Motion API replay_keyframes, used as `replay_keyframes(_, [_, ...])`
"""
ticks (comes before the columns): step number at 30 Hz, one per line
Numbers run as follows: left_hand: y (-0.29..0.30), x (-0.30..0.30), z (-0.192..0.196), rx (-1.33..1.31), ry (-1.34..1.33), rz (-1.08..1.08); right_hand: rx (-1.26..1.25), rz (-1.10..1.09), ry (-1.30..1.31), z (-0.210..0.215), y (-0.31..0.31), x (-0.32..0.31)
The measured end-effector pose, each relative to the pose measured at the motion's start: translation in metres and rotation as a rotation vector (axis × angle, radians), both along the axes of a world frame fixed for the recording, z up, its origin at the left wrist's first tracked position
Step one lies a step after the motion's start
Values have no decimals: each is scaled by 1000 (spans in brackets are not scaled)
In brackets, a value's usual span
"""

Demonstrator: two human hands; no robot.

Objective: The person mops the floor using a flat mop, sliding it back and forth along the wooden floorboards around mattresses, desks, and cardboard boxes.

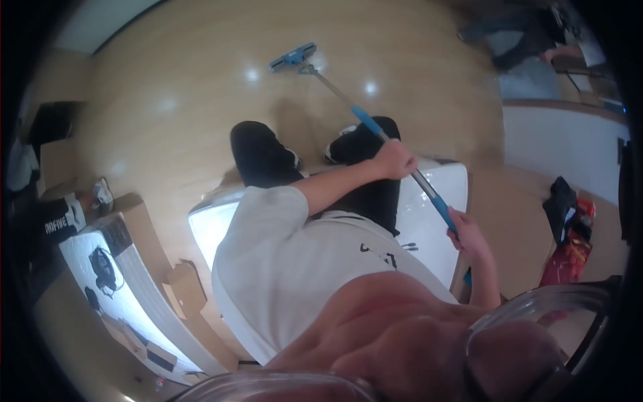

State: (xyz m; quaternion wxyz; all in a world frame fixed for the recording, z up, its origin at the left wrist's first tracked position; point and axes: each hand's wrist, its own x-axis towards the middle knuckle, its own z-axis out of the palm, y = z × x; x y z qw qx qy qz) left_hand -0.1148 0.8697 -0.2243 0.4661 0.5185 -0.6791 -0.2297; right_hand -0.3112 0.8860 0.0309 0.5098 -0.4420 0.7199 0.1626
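A long-handled mop (414, 173) slants across in front of me, with a silver pole and blue grip sleeves. Its blue mop head (293, 57) rests on the wooden floor at the far side, beyond my feet. Reaching across my lap, my left hand (395, 159) is wrapped round the pole just below the upper blue sleeve. My right hand (467, 233) closes on the blue grip at the near end of the pole, close to my right side. My dark-trousered knees lie on either side of the view's middle, left of the pole.
I sit on a white plastic-wrapped slab (439, 221). Another wrapped slab (107, 275) with a black cable coil lies at left, beside a small open cardboard box (184, 289). Red packages (569, 251) and dark cloth lie at right. Other people are partly visible at far left and upper right.
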Motion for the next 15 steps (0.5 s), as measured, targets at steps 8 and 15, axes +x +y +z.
replay_keyframes(8, [2, 315, -92, 677, 102, 470, 258, 207, -776, -222, 2, 312])
replay_keyframes(15, [89, 386, -80, 1223, -39, 754, 443, 159, -891, -254, 107, 427])
